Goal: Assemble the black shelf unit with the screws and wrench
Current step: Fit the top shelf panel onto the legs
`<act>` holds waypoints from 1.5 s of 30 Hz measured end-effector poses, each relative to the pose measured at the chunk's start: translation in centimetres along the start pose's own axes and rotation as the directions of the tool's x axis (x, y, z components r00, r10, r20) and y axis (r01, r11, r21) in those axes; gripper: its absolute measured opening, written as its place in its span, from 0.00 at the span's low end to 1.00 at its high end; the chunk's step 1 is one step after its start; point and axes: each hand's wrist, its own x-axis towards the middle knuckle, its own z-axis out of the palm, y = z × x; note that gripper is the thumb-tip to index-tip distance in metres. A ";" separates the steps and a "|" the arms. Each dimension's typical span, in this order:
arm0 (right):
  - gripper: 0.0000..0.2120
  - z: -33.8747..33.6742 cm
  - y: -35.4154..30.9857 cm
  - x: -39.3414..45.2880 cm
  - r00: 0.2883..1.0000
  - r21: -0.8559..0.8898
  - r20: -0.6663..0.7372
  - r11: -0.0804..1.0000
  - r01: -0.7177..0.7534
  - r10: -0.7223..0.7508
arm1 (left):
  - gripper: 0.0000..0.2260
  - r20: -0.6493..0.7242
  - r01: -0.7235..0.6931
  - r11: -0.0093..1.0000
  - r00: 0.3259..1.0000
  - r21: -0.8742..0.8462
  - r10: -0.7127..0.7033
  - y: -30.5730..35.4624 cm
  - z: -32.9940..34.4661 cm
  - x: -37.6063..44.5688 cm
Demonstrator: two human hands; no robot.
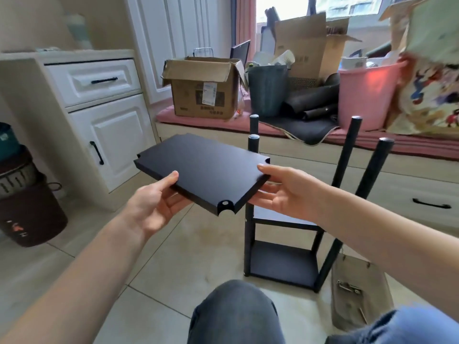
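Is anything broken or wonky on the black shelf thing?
Nothing looks broken. The loose black shelf board is held tilted in the air by the left hand and right hand, not yet on the frame. The frame's posts seem to lean, but the wide-angle camera may cause that.

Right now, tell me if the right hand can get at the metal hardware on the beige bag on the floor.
Probably not yet: the right hand holds the flat black shelf panel. Otherwise the metal hardware lies uncovered on the beige bag.
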 end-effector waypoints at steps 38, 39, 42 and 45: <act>0.03 -15.6 -20.7 0.8 0.904 -0.429 -0.223 0.869 0.246 -0.366 | 0.08 -0.013 -0.224 0.942 0.972 0.248 0.235 2.0 16.1 11.6; 0.04 -15.9 -20.8 1.2 0.900 -0.457 -0.231 0.858 0.236 -0.370 | 0.08 -0.005 -0.218 0.944 0.974 0.248 0.226 2.0 16.2 12.0; 0.06 -16.9 -20.7 2.7 0.884 -0.489 -0.251 0.840 0.236 -0.394 | 0.08 0.012 -0.201 0.939 0.979 0.280 0.205 1.3 16.1 12.8; 0.06 -17.8 -19.9 3.5 0.886 -0.512 -0.251 0.831 0.219 -0.389 | 0.09 0.017 -0.232 0.918 0.971 0.321 0.239 -0.4 15.9 13.3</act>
